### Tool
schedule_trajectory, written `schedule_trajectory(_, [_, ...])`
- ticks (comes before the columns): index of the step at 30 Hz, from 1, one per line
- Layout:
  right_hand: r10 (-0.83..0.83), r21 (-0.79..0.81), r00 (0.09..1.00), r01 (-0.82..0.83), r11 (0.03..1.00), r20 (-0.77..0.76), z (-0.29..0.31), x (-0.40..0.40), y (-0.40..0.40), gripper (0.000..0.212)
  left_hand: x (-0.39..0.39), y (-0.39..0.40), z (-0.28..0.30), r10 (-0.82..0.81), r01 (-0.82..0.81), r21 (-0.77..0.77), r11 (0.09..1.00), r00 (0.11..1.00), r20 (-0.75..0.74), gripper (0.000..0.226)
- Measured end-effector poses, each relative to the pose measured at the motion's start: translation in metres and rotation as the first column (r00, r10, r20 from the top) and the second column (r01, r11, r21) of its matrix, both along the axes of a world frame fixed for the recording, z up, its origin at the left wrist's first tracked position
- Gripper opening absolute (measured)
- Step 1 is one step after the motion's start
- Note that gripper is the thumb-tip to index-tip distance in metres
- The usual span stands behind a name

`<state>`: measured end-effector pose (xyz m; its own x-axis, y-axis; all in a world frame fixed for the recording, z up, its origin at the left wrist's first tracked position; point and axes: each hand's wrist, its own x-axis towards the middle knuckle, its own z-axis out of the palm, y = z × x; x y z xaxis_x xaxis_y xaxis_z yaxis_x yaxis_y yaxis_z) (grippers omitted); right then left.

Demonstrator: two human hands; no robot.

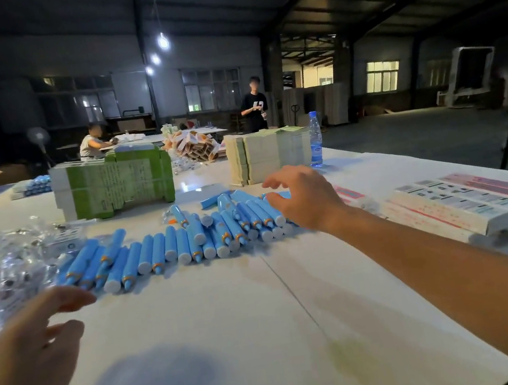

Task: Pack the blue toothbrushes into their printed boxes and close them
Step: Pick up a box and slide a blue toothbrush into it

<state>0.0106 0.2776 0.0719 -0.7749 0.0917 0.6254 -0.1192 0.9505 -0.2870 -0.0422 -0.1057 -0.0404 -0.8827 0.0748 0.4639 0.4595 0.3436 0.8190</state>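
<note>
Several blue toothbrushes (168, 246) with white caps and orange rings lie in a loose row across the middle of the white table (220, 329). My right hand (304, 196) hovers over the right end of that row, fingers spread, holding nothing. My left hand (33, 337) floats low at the near left, open and empty, just short of the row's left end. Closed printed boxes (465, 205), white with pink and grey print, lie side by side at the right. A bundled stack of flat green-and-white cartons (113, 183) stands behind the toothbrushes.
Clear plastic bags (8, 258) are heaped at the left. A second bundle of flat cartons (268, 154) and a water bottle (315, 140) stand at the back right. One person sits and another stands at a far table. The table's right edge drops to a dark floor.
</note>
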Motion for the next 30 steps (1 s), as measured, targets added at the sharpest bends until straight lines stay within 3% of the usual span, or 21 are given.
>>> schedule_trajectory(3, [0.295, -0.214, 0.955, -0.296, 0.931, -0.037, 0.007, -0.014, -0.088, 0.019, 0.018, 0.014, 0.01, 0.11, -0.124, -0.067, 0.99, 0.977, -0.183, 0.083])
schedule_trajectory(6, [0.535, -0.309, 0.841, -0.53, 0.79, -0.076, 0.005, -0.027, -0.175, 0.017, 0.023, 0.012, 0.014, 0.129, -0.154, -0.092, 0.984, 0.963, -0.237, 0.071])
schedule_trajectory(9, [0.655, -0.365, 0.74, -0.659, 0.658, -0.156, -0.004, -0.035, -0.242, 0.014, 0.029, 0.012, 0.021, 0.149, -0.178, -0.086, 0.98, 0.95, -0.273, 0.066])
schedule_trajectory(12, [0.67, -0.445, 0.71, -0.683, 0.579, -0.218, -0.022, -0.044, -0.269, 0.013, 0.026, 0.007, 0.023, 0.181, -0.211, -0.088, 0.973, 0.946, -0.27, 0.061])
schedule_trajectory(18, [0.661, -0.608, 0.738, -0.589, 0.533, -0.135, -0.043, -0.066, -0.266, 0.016, 0.021, -0.004, 0.024, 0.218, -0.254, -0.142, 0.957, 0.949, -0.228, 0.053])
schedule_trajectory(22, [0.722, -0.583, 0.688, -0.617, 0.529, -0.072, -0.048, -0.064, -0.275, 0.014, 0.008, -0.025, 0.027, 0.354, -0.409, -0.181, 0.894, 0.894, -0.274, 0.035])
schedule_trajectory(24, [0.727, -0.554, 0.68, -0.642, 0.529, -0.095, -0.048, -0.063, -0.277, 0.015, -0.004, -0.042, 0.032, 0.495, -0.547, -0.173, 0.819, 0.826, -0.271, 0.031])
schedule_trajectory(26, [0.729, -0.553, 0.675, -0.652, 0.518, -0.114, -0.046, -0.062, -0.277, 0.016, -0.019, -0.063, 0.039, 0.588, -0.669, -0.296, 0.681, 0.742, -0.323, 0.038])
schedule_trajectory(28, [0.732, -0.557, 0.669, -0.66, 0.504, -0.131, -0.045, -0.061, -0.276, 0.017, -0.035, -0.086, 0.049, 0.615, -0.728, -0.547, 0.414, 0.666, -0.421, 0.053])
schedule_trajectory(30, [0.734, -0.56, 0.661, -0.671, 0.485, -0.157, -0.044, -0.061, -0.275, 0.018, -0.049, -0.106, 0.064, 0.661, -0.638, -0.757, 0.14, 0.629, -0.409, 0.074])
